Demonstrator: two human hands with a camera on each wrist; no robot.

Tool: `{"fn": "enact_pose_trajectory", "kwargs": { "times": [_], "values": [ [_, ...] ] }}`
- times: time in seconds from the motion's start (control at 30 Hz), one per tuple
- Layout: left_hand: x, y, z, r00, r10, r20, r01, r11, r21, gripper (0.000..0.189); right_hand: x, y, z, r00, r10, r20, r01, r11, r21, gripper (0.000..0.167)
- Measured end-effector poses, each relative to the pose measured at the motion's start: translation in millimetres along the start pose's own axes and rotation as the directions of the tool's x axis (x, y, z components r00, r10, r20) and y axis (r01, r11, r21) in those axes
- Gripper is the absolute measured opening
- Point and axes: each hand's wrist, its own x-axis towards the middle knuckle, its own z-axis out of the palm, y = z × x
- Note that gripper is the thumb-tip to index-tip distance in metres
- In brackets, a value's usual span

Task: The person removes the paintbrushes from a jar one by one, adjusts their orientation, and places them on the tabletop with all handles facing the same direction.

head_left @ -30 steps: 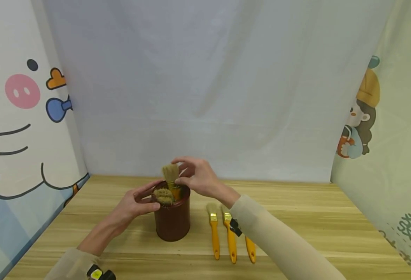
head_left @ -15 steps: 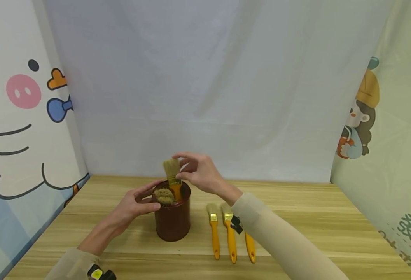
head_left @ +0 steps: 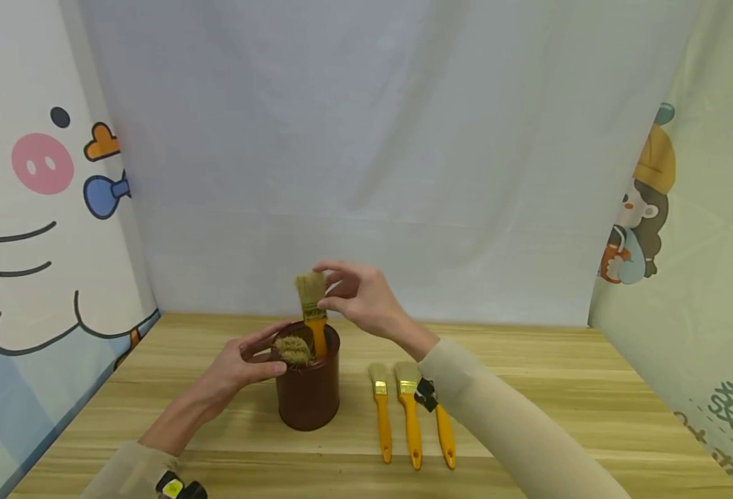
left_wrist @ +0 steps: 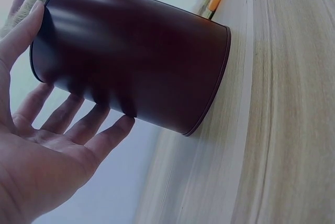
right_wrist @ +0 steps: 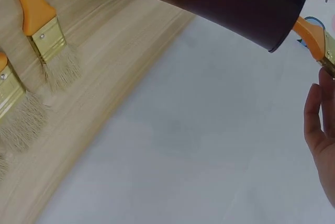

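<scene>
A dark brown cylindrical can stands upright on the wooden table. My left hand holds it from the left, thumb at the rim and fingers spread along its side. My right hand pinches a paintbrush near its metal band, bristles up, its orange handle still partly inside the can. In the right wrist view the same paintbrush tilts out over the rim. A bristly tan clump sits in the can's mouth on the left; what lies below it is hidden.
Right of the can, a narrow paintbrush, a wider paintbrush and another paintbrush lie side by side, handles toward me. My right sleeve hides part of the last one. A pale curtain hangs behind the table.
My right hand has risen and shifted slightly right, drawing the paintbrush upward so more of its orange handle shows. The left hand and the can have stayed in place.
</scene>
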Motion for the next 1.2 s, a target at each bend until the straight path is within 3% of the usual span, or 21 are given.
{"fn": "enact_pose_trajectory", "kwargs": {
  "times": [0.57, 0.87, 1.2],
  "values": [
    [0.9, 0.2, 0.8, 1.0, 0.006, -0.007, -0.006, 1.0, -0.005, 0.079, 10.1, -16, -19, 0.996, -0.064, -0.063, 0.067, 0.997, 0.042, 0.048],
    [-1.0, 0.6, 2.5, 1.0, 0.007, -0.022, -0.007, 1.0, -0.001, 0.079, 16.9, -26, -33, 0.982, -0.147, -0.122, 0.159, 0.983, 0.091, 0.049],
    [0.0, -0.7, 1.5, 1.0, 0.003, -0.018, -0.003, 1.0, 0.001, 0.078, 14.0, -39, -46, 0.977, -0.154, -0.15, 0.169, 0.981, 0.094, 0.049]
  ]
}}
